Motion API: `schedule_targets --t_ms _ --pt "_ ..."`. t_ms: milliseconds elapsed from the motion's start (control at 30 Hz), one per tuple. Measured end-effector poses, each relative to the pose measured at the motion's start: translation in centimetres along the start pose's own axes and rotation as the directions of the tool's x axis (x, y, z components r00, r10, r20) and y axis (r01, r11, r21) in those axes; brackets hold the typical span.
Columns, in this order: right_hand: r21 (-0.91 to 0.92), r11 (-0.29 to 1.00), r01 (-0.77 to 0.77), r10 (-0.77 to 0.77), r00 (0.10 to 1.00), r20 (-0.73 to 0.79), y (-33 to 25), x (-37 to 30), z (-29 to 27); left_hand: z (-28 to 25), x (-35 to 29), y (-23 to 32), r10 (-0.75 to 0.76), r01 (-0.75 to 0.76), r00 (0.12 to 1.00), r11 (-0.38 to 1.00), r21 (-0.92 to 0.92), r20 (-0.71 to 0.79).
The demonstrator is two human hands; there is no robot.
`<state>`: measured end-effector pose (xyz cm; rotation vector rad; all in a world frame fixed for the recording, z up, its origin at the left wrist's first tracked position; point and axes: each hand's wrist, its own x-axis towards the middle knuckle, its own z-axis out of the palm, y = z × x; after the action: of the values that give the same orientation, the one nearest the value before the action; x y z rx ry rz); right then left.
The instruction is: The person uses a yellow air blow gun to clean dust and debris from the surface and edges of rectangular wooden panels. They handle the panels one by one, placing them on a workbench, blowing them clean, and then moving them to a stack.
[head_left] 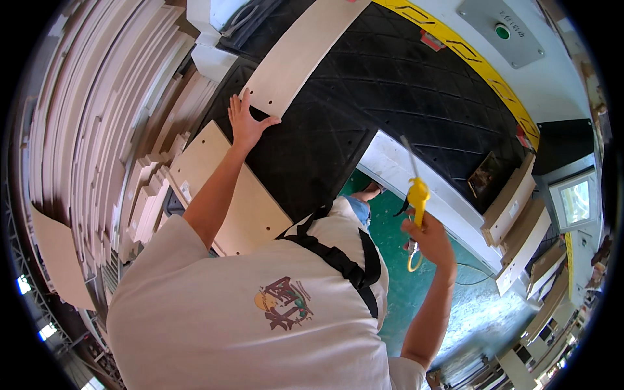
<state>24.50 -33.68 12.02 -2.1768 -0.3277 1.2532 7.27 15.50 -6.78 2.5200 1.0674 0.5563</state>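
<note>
My left hand [247,127] has its fingers spread at the near end of a long pale wooden board [302,55]. Fingertips and thumb touch the board's end corners, close to two small dark holes. The board lies on a black, grid-patterned machine bed [383,78] and runs away from me. On the right, my right hand [432,242] is wrapped round a yellow air blow gun [419,194]. Its thin metal nozzle points up and away over the bed's white front edge, and a yellow hose loop hangs below my fingers.
A wide wooden panel [234,195] with holes lies beside my left forearm. Tall stacks of boards [78,117] fill the left. Beyond the bed is a white machine housing with a yellow strip [465,49] and a green button [502,31]. More boards [513,201] and a screen [575,201] stand at right.
</note>
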Motion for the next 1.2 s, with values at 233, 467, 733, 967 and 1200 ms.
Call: schedule_targets --t_ms 233,467,733,967,1200 --pt "0.82 0.507 0.265 -0.262 0.954 -0.147 -3.7 -1.0 -0.2 0.4 -0.1 -0.1 0.022 -0.023 0.999 1.0 -0.018 -0.039" --pt "0.876 0.234 0.421 -0.334 0.881 -0.334 -8.1 -0.2 0.8 0.0 -0.3 0.4 -0.027 0.027 1.0 0.999 -0.033 -0.001" --pt "0.807 0.489 0.331 -0.173 0.944 -0.282 -10.8 0.4 2.0 0.0 -0.5 0.1 -0.016 0.016 1.0 1.0 0.004 0.014" --pt "0.714 0.655 0.248 -0.019 0.95 -0.312 -9.0 2.9 4.7 -0.3 -0.4 1.4 -0.025 0.02 0.997 0.998 0.059 0.072" --pt "0.831 0.432 0.352 0.209 0.857 -0.471 -3.7 2.1 4.1 -0.4 -0.9 1.6 0.025 -0.024 1.0 0.996 0.088 -0.007"
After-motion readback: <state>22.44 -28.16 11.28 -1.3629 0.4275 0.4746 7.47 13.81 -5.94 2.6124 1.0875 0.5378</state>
